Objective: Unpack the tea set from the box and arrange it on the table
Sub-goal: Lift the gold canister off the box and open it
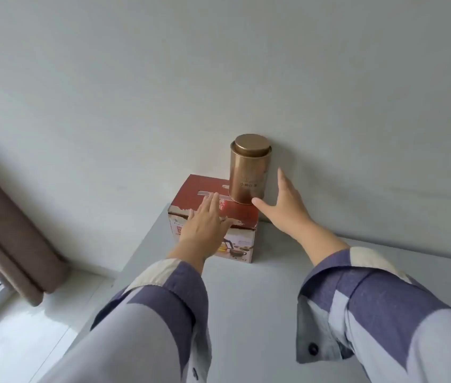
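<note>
- While the tall copper-coloured metal tin with a round lid [249, 170] stands on the far right corner of the red printed cardboard box [213, 219], any lift or tilt of the box could topple it.
- Left hand [203, 225] lies flat on the box top, fingers straight, gripping nothing.
- Right hand [284, 208] is spread at the tin's 4 o'clock, thumb near its base, not yet closed; a glancing touch might knock it over.
- Box sits shut against the wall at 12 o'clock on the pale grey table [246, 299], tea set presumably inside.
</note>
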### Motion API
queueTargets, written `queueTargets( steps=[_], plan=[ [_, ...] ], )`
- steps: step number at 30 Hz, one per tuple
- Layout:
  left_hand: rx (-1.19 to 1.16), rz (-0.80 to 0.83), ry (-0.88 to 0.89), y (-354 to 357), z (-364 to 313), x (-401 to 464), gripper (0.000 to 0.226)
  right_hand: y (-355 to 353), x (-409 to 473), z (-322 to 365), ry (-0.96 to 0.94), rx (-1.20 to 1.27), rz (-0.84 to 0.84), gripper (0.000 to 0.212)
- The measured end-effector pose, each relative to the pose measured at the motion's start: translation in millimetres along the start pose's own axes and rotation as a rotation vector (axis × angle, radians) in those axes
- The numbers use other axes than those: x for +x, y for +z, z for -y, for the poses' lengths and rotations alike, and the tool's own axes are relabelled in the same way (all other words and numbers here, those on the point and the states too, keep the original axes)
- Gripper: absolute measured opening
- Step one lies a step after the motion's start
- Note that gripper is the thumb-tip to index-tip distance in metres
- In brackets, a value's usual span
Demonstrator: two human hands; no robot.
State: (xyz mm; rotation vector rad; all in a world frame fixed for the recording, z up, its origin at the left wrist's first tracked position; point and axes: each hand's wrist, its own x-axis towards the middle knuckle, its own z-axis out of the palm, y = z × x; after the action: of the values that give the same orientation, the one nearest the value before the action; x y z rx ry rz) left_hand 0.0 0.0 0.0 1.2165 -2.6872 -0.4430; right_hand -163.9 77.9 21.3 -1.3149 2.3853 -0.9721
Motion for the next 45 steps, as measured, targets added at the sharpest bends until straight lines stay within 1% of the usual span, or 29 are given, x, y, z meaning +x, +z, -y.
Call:
queueTargets(
  steps=[2, 5, 8, 13, 18, 20, 22, 23, 25, 27, 29, 30, 33, 39, 42, 45],
  plan=[
    [-0.024, 0.006, -0.025, 8.6, 2.2, 16.3, 0.068, 9.8, 24.5, -1.8, 0.002, 0.108, -0.060, 0.103],
    [0.074, 0.007, -0.023, 16.7, 5.8, 25.3, 0.065, 29.1, 52.0, -3.6, -0.015, 0.233, -0.134, 0.112],
    [0.077, 0.008, -0.044, 21.5, 5.9, 26.3, 0.064, 45.1, 61.9, -7.4, -0.006, 0.324, -0.184, 0.116],
    [0.041, -0.008, -0.043, 19.7, 6.7, 29.3, 0.064, 55.5, 62.7, -6.1, 0.021, 0.293, -0.262, 0.103],
    [0.051, 0.052, -0.011, 15.0, 5.9, 31.0, 0.065, 40.3, 43.2, -6.3, 0.026, 0.266, -0.291, 0.094],
    [-0.002, 0.074, -0.023, 7.9, 6.9, 32.9, 0.059, 29.4, 25.0, -9.6, 0.044, 0.251, -0.293, 0.094],
    [-0.165, 0.041, -0.068, -2.0, 0.3, 30.4, 0.052, 15.7, 4.3, -14.4, 0.070, 0.242, -0.297, 0.095],
    [-0.260, -0.001, -0.065, -6.6, -7.3, 26.3, 0.051, 8.2, -7.1, -17.1, 0.083, 0.243, -0.298, 0.094],
    [-0.395, -0.087, 0.025, -14.7, -31.2, 15.7, 0.052, -7.0, -29.9, -22.1, 0.116, 0.267, -0.305, 0.094],
    [-0.493, -0.125, 0.132, -19.6, -62.0, 3.2, 0.059, -21.1, -50.9, -28.1, 0.159, 0.300, -0.319, 0.094],
    [-0.569, -0.102, 0.198, -19.5, -94.3, -8.5, 0.067, -35.6, -71.3, -36.0, 0.187, 0.324, -0.332, 0.094],
    [-0.593, -0.078, 0.225, -17.6, -109.9, -13.9, 0.067, -43.3, -81.1, -41.1, 0.197, 0.330, -0.340, 0.094],
    [-0.652, -0.027, 0.302, -8.5, -157.3, -28.8, 0.059, -70.0, -108.8, -62.2, 0.233, 0.325, -0.384, 0.093],
    [-0.697, 0.075, 0.363, 23.3, -257.9, -50.0, 0.062, -133.9, -154.5, -136.6, 0.303, 0.337, -0.470, 0.092],
    [-0.730, 0.111, 0.380, 53.8, -314.5, -55.9, 0.064, -168.9, -170.0, -188.0, 0.316, 0.309, -0.494, 0.094],
    [-0.787, 0.155, 0.350, 88.6, -372.5, -58.2, 0.073, -203.1, -182.9, -245.4, 0.340, 0.304, -0.492, 0.094]
  ],
)
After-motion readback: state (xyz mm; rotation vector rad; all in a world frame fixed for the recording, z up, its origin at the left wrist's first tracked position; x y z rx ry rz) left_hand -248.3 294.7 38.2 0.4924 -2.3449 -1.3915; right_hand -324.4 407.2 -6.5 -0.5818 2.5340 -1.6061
